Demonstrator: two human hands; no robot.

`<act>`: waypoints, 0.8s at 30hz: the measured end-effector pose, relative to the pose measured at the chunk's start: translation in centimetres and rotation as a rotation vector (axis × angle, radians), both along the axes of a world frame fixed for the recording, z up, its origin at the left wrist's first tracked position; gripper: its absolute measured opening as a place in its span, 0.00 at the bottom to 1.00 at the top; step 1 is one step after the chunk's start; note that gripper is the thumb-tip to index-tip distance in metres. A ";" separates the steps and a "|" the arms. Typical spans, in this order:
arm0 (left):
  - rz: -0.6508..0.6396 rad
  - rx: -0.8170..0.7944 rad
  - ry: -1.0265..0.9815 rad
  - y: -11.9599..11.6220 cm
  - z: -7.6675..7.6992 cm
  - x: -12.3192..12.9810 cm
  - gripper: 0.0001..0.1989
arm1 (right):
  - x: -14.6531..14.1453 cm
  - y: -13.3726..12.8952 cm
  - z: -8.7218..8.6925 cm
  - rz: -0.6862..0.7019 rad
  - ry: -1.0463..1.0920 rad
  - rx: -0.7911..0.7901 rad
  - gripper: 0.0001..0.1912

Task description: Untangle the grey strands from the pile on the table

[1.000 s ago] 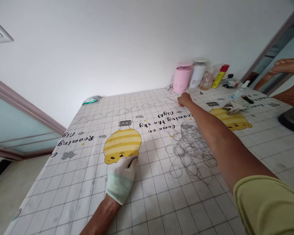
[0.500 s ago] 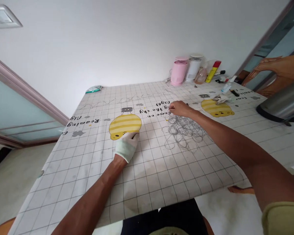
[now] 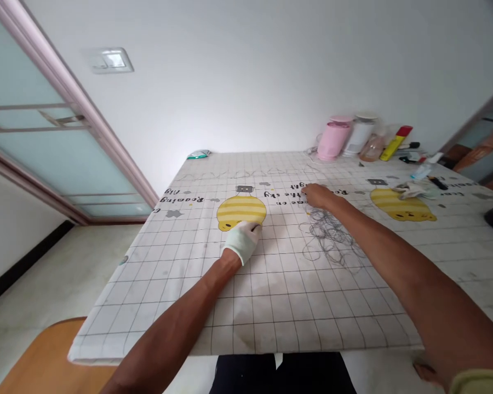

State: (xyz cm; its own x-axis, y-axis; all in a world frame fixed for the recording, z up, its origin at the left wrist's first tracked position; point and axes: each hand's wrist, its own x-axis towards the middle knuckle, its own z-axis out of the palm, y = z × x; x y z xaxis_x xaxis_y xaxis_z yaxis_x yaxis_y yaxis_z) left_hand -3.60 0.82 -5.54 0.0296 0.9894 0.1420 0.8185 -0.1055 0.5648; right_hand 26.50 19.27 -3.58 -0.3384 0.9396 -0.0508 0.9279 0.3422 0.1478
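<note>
Bending inward, the fingers (image 3: 306,190) of the bare right hand (image 3: 319,196) are over the black printed letters (image 3: 286,195) of the white checked tablecloth (image 3: 267,317); whether they grip a thin strand, one cannot tell. The left hand (image 3: 243,238), which wears a white glove with a pale green cuff (image 3: 238,244), lies at the lower edge of a yellow striped bear print (image 3: 241,208); its fingers are curled too, and what is between them, if anything, is not visible. Just on the person's side of the right hand, and partly behind the right forearm (image 3: 378,246), is a loose tangled heap of thin grey wire-like loops (image 3: 328,235). Farther away, a line of thin curly strands (image 3: 230,174) lies across the tablecloth, near its far edge. At the far left corner is a small green and white packet (image 3: 198,155). Toward the far right, near the white wall (image 3: 246,82), stand a pink cylindrical device (image 3: 334,141), a white cylindrical device (image 3: 359,137), a transparent pinkish bottle (image 3: 372,149) and a yellow can with red cap (image 3: 395,144). In front of these, to the right, a crumpled whitish piece of fabric (image 3: 413,190) lies near a small clear bottle with white top (image 3: 425,167).
</note>
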 end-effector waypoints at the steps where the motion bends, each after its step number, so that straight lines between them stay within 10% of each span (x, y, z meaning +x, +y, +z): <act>1: -0.007 0.000 0.000 0.0 0.0 0.0 0.14 | 0.0 -0.4 -0.4 0.014 -0.011 0.007 0.18; 11: -0.040 -0.021 -0.011 0.1 -0.2 -0.1 0.15 | 0.3 -2.8 -1.4 0.038 0.024 0.044 0.16; 24: -0.054 -0.014 0.025 0.2 -0.2 -0.2 0.16 | -0.4 -0.9 -0.1 -0.385 0.182 -0.028 0.22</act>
State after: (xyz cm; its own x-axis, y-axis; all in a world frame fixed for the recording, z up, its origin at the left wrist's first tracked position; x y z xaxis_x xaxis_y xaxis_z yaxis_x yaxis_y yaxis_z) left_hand -3.78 1.00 -5.72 0.0863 0.9882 0.1267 0.8257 -0.1421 0.5458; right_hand 26.15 18.38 -3.65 0.0307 0.9983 -0.0498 0.9989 -0.0324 -0.0342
